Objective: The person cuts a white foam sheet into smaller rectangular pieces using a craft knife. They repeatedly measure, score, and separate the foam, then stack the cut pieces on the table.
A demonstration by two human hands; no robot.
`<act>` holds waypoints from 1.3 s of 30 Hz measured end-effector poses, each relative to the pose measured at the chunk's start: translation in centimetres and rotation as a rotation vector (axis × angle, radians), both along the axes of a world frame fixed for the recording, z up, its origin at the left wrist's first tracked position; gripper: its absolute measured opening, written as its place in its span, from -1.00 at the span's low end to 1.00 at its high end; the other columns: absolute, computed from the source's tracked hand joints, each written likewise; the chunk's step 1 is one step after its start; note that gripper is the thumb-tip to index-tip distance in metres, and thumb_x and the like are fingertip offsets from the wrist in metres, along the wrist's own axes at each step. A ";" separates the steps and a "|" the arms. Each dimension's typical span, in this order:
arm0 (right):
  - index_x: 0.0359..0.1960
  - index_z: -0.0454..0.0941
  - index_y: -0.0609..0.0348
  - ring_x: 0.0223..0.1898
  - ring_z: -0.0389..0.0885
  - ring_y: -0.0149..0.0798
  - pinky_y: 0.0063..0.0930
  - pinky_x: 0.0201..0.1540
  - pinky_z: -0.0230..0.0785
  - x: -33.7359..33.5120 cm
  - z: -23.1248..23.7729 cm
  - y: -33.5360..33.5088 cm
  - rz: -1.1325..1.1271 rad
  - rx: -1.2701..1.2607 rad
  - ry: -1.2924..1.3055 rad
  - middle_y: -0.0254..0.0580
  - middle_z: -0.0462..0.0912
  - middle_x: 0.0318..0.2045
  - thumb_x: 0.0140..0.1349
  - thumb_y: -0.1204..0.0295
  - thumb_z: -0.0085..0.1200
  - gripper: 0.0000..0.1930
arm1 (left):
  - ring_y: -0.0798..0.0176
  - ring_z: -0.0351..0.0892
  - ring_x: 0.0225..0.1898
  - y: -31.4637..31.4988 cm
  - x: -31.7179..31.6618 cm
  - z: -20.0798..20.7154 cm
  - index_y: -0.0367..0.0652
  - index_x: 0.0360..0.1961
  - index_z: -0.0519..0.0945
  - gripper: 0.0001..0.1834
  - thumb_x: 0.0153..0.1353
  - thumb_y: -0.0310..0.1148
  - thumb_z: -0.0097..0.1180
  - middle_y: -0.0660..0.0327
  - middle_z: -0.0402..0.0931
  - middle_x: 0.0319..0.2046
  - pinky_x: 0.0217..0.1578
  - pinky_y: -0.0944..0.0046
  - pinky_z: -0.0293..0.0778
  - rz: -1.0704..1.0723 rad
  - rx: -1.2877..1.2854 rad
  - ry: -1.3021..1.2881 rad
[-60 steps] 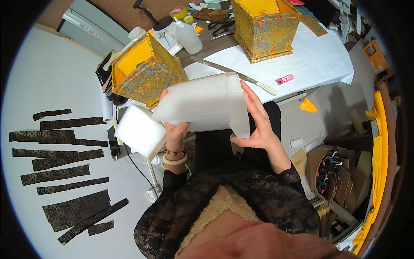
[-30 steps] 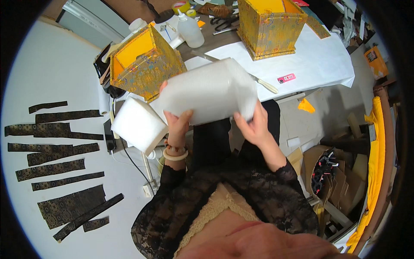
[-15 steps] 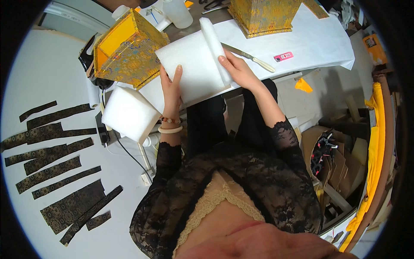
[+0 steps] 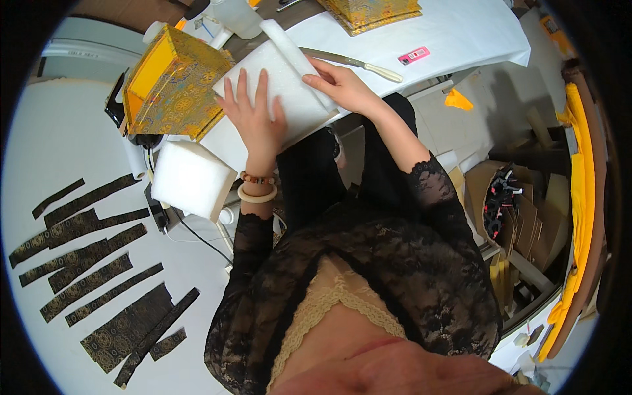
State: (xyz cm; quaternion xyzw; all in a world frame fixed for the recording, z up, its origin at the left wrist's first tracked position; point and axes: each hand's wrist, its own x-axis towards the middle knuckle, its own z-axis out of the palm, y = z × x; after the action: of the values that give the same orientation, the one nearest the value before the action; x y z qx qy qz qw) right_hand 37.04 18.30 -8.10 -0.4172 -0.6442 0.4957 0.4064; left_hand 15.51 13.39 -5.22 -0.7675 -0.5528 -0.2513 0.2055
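A white foam slab (image 4: 297, 102) lies on the white-covered table in front of me, with a narrow foam strip (image 4: 284, 47) along its right side. My left hand (image 4: 253, 122) rests flat on the slab, fingers spread, and touches its near left part. At the strip's right side my right hand (image 4: 342, 89) grips it, thumb on top; some of its fingers are partly hidden. Just beyond that hand lies a long knife (image 4: 368, 66) with a pale handle. Left of my left wrist sits a thick white foam block (image 4: 191, 179).
Gold brocade boxes stand at the left (image 4: 181, 85) and far middle (image 4: 368, 14). A small pink item (image 4: 413, 55) lies right of the knife. Black patterned fabric strips (image 4: 125, 322) cover the left surface. A cardboard box (image 4: 520, 210) with scraps stands at right.
My left hand has gone from holding the slab's left edge to lying spread on top of it. The slab now lies lower, against the table. The view has shifted slightly.
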 end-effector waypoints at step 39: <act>0.51 0.11 0.13 0.34 0.43 -0.06 -0.31 0.34 0.25 -2.8 0.0 -0.3 -0.021 0.057 0.077 0.13 0.44 0.32 0.46 0.21 0.06 -0.32 | -0.37 0.12 0.35 3.0 0.6 0.2 -0.14 0.38 0.36 -0.08 0.05 0.15 0.25 -0.16 0.22 0.28 0.34 -0.45 -0.01 -0.019 0.041 -0.011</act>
State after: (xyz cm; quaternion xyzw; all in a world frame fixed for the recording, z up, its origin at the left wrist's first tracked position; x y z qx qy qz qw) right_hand 34.25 18.05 -8.10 -0.3929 -0.6376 0.4886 0.4476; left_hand 16.13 16.34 -5.06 -0.7670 -0.5413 -0.2685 0.2158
